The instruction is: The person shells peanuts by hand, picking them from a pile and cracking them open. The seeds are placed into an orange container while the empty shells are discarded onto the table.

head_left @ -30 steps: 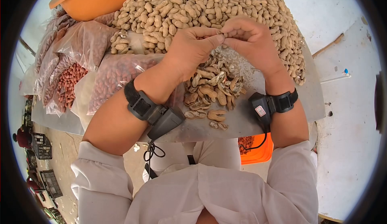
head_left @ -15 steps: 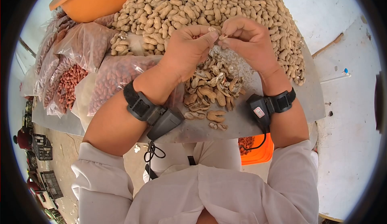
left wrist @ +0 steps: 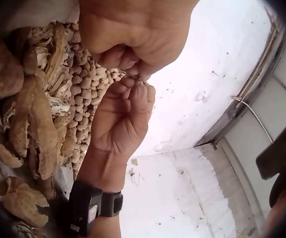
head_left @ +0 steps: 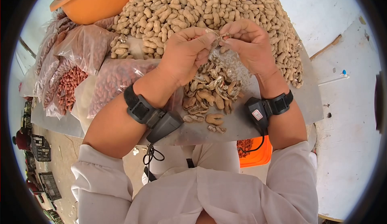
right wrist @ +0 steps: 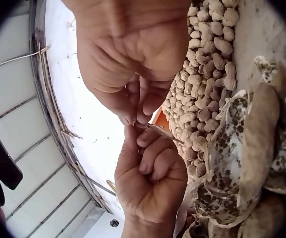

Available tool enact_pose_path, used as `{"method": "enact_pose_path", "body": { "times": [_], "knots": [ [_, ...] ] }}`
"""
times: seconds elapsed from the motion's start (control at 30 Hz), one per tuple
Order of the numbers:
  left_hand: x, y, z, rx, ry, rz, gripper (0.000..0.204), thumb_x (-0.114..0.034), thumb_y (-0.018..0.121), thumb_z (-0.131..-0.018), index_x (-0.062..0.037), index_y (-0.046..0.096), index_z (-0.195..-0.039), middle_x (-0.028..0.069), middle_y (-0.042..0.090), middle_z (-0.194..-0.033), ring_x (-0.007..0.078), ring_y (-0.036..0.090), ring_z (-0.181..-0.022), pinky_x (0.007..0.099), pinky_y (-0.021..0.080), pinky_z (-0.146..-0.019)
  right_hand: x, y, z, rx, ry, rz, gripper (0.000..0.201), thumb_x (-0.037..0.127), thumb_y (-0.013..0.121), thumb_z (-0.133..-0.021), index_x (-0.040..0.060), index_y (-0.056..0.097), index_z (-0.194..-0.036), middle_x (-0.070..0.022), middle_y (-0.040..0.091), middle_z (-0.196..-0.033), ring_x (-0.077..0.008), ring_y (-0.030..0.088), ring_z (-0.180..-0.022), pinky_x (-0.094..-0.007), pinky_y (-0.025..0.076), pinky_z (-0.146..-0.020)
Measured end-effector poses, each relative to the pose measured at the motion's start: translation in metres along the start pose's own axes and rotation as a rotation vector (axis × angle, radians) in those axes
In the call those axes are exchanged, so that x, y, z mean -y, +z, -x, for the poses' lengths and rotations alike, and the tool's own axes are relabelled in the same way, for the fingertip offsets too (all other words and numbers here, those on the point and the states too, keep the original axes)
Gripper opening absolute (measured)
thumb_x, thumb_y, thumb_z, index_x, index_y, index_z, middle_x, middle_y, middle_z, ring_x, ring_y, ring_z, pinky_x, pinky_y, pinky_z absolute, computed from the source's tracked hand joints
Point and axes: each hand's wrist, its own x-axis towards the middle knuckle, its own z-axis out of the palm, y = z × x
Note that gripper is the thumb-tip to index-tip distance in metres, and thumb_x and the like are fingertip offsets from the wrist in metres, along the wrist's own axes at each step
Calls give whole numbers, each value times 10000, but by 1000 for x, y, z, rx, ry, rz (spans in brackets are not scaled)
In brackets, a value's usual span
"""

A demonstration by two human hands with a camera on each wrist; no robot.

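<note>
In the head view my left hand [head_left: 183, 52] and right hand [head_left: 254, 46] meet fingertip to fingertip above a pile of broken shells [head_left: 211, 88]. Between thumb and fingers, the left hand pinches a piece of peanut shell [right wrist: 160, 132], its thin edge showing in the right wrist view. My right hand pinches another part of the peanut, where a bit of reddish kernel [head_left: 225, 37] shows by the thumb. Curled fingers hide most of the nut. Large empty shell halves [right wrist: 229, 144] lie close below the hands in the right wrist view.
A big heap of unshelled peanuts [head_left: 209, 6] covers the table's far side. Plastic bags of red kernels [head_left: 117, 80] lie on the left, below an orange basin [head_left: 94, 2]. Under the table's near edge stands an orange container [head_left: 258, 155] with reddish bits.
The fingertips, close together a second ago, have drawn slightly apart. Broken shell and a reddish kernel now show between them. Both hands otherwise keep about the same place.
</note>
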Motion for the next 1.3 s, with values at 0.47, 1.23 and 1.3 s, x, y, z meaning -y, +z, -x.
{"method": "enact_pose_path", "body": {
  "times": [0.47, 1.23, 1.3],
  "knots": [
    [3, 8, 1, -112, -11, -264, 168, -46, 686, -762, 34, 638, -902, 1, 574, -687, 25, 415, -502, 169, 278, -411, -4, -1, -2, -6, -18, 278, 129, -22, 618, -748, 21, 664, -860, -11, 593, -841, -64, 534, -680, -191, 430, -578],
    [9, 6, -1, -117, 71, -551, 170, -105, 615, -824, 48, 637, -894, -7, 559, -668, 36, 437, -542, 186, 320, -457, -22, 15, 5, -164, 139, -2, 147, -46, 513, -726, -20, 624, -818, -19, 598, -751, -56, 505, -665, -191, 397, -577],
    [8, 6, 0, -124, 13, -458, 165, -102, 612, -825, 46, 636, -894, -9, 547, -654, 39, 427, -529, 186, 306, -446, -18, 16, 4, -161, 152, 33, 147, -42, 518, -730, -20, 627, -826, -19, 598, -753, -58, 504, -665, -197, 407, -584]
  ]
}}
